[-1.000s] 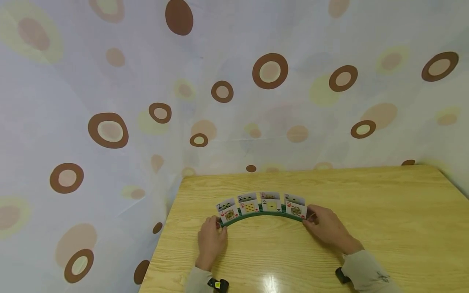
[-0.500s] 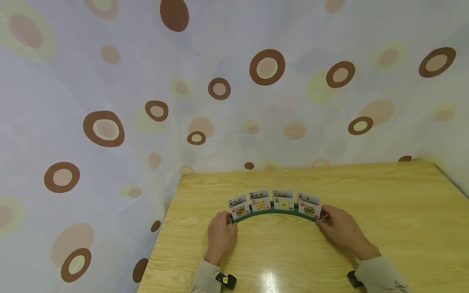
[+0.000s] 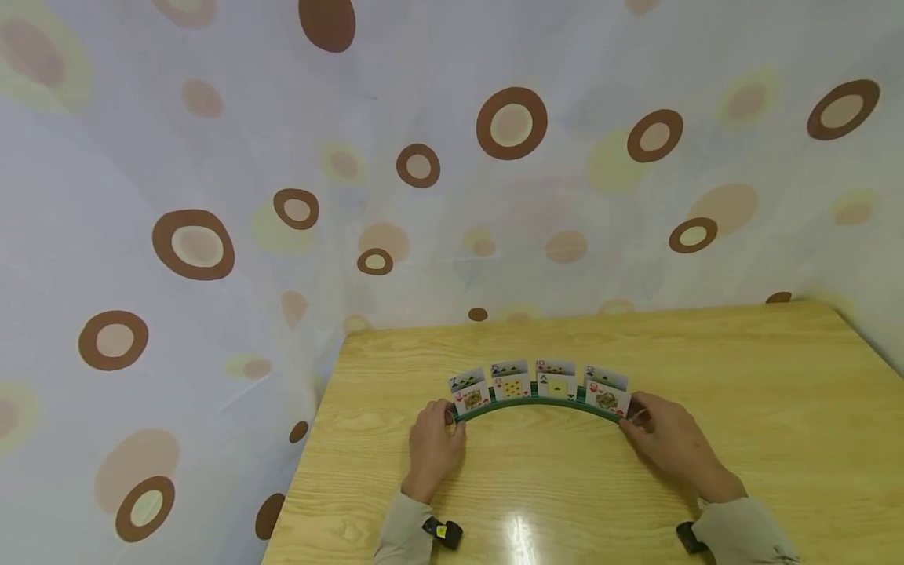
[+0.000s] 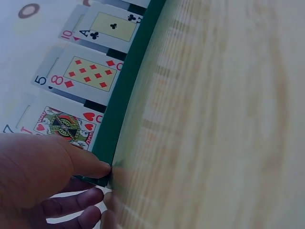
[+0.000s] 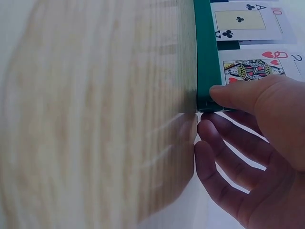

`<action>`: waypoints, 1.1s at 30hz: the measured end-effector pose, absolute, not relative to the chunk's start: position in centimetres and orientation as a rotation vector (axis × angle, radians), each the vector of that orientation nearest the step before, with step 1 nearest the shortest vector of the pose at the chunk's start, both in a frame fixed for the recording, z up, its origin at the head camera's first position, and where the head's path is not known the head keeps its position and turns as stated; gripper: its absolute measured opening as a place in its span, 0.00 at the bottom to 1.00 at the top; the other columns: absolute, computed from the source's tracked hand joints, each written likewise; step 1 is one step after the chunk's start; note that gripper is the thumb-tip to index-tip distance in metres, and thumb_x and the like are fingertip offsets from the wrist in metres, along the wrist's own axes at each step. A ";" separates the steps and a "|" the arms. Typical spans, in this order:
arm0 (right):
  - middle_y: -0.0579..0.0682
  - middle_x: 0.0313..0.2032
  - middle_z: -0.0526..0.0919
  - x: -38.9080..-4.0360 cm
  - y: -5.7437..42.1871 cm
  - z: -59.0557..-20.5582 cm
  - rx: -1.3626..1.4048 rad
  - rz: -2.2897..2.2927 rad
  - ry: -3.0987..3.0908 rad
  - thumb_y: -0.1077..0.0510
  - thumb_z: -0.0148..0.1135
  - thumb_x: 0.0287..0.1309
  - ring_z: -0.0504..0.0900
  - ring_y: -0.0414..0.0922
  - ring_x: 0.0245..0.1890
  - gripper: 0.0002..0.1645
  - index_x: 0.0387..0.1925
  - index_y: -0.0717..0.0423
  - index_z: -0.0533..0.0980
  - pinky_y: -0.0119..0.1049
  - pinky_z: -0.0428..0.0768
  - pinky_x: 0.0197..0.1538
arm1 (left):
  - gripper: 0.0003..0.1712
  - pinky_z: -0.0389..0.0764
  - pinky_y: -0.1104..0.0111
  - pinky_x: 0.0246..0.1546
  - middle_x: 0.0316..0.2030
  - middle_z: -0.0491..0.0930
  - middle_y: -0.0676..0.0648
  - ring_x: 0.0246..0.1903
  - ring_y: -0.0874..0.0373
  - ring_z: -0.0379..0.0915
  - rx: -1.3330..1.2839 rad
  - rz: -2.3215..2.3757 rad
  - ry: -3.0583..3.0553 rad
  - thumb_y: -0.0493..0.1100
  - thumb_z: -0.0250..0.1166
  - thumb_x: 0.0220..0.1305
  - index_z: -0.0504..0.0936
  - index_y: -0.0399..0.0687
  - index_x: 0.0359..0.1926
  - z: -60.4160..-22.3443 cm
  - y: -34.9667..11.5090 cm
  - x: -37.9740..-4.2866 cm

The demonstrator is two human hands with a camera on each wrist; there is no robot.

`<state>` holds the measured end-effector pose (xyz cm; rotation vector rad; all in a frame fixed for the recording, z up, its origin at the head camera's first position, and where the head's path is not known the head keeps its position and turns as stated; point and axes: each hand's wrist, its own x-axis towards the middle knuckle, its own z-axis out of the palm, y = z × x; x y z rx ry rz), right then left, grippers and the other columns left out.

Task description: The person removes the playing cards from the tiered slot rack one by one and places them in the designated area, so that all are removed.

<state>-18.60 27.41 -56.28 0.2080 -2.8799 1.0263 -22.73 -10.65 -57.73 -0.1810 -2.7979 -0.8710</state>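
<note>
A curved green card holder stands on the wooden table with playing cards upright in two rows. Its front row shows a jack of hearts, an eight of diamonds, an ace of clubs and a queen of hearts. Behind them rise a seven, a five, a ten and a two, partly covered. My left hand pinches the holder's left end, thumb on the front face. At the right end, my right hand grips it likewise, thumb in front and fingers curled behind and below.
The wooden table extends to the right and behind the holder. A pale curtain with brown ovals hangs along its back and left side. Dark straps circle both wrists over light sleeves.
Both hands have shifted the card holder to the right along the table, the cards staying in place. The grip at each end is the same, and the head view has turned slightly.
</note>
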 end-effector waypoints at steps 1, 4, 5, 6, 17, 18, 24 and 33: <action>0.54 0.43 0.90 -18.6 27.4 -56.3 0.211 1.024 -2.878 0.59 0.73 0.70 0.88 0.45 0.39 0.14 0.52 0.62 0.82 0.46 0.87 0.40 | 0.14 0.71 0.60 0.42 0.36 0.79 0.49 0.36 0.57 0.70 -0.175 -0.892 -2.795 0.40 0.73 0.71 0.84 0.40 0.53 -57.7 -10.6 -22.7; 0.54 0.43 0.90 -18.7 27.5 -56.2 0.215 1.023 -2.873 0.60 0.72 0.70 0.88 0.45 0.39 0.14 0.52 0.63 0.82 0.46 0.86 0.39 | 0.17 0.71 0.58 0.45 0.37 0.80 0.49 0.38 0.57 0.72 -0.163 -0.943 -2.775 0.40 0.72 0.71 0.84 0.40 0.57 -57.7 -10.5 -22.7; 0.55 0.43 0.90 -18.8 27.5 -56.1 0.216 1.024 -2.873 0.60 0.72 0.70 0.88 0.45 0.39 0.14 0.52 0.63 0.82 0.46 0.86 0.40 | 0.17 0.71 0.57 0.45 0.37 0.80 0.49 0.38 0.56 0.72 -0.161 -0.955 -2.768 0.40 0.72 0.71 0.84 0.40 0.57 -57.7 -10.5 -22.8; 0.55 0.43 0.90 -18.8 27.5 -56.0 0.216 1.024 -2.871 0.60 0.72 0.70 0.88 0.46 0.39 0.14 0.52 0.63 0.82 0.46 0.86 0.40 | 0.17 0.71 0.56 0.46 0.37 0.81 0.49 0.38 0.56 0.73 -0.161 -0.960 -2.761 0.39 0.71 0.71 0.84 0.40 0.57 -57.7 -10.5 -22.8; 0.66 0.55 0.87 -18.2 27.5 -56.0 0.118 1.147 -2.822 0.58 0.72 0.71 0.89 0.48 0.44 0.28 0.66 0.68 0.76 0.35 0.84 0.39 | 0.15 0.72 0.54 0.45 0.38 0.83 0.48 0.39 0.54 0.77 -0.191 -0.967 -2.750 0.40 0.72 0.71 0.85 0.42 0.55 -57.9 -10.7 -22.9; 0.66 0.56 0.86 -18.1 27.5 -56.0 0.099 1.165 -2.821 0.57 0.72 0.72 0.90 0.49 0.45 0.31 0.68 0.69 0.75 0.33 0.83 0.39 | 0.15 0.72 0.54 0.45 0.38 0.83 0.48 0.39 0.53 0.77 -0.192 -0.965 -2.751 0.40 0.71 0.71 0.85 0.42 0.55 -57.9 -10.7 -22.9; 0.64 0.58 0.86 -17.4 27.2 -55.9 0.016 1.205 -2.794 0.51 0.70 0.74 0.90 0.54 0.48 0.28 0.64 0.64 0.75 0.33 0.83 0.40 | 0.15 0.73 0.54 0.43 0.38 0.83 0.47 0.37 0.53 0.77 -0.190 -0.966 -2.758 0.40 0.72 0.71 0.85 0.41 0.55 -57.8 -10.9 -22.7; 0.59 0.46 0.89 -17.0 26.7 -56.2 0.060 1.106 -2.667 0.63 0.70 0.71 0.89 0.49 0.39 0.09 0.49 0.62 0.84 0.30 0.82 0.36 | 0.15 0.71 0.57 0.41 0.38 0.83 0.46 0.35 0.56 0.74 -0.216 -0.986 -2.769 0.40 0.71 0.71 0.85 0.41 0.55 -57.8 -11.2 -22.6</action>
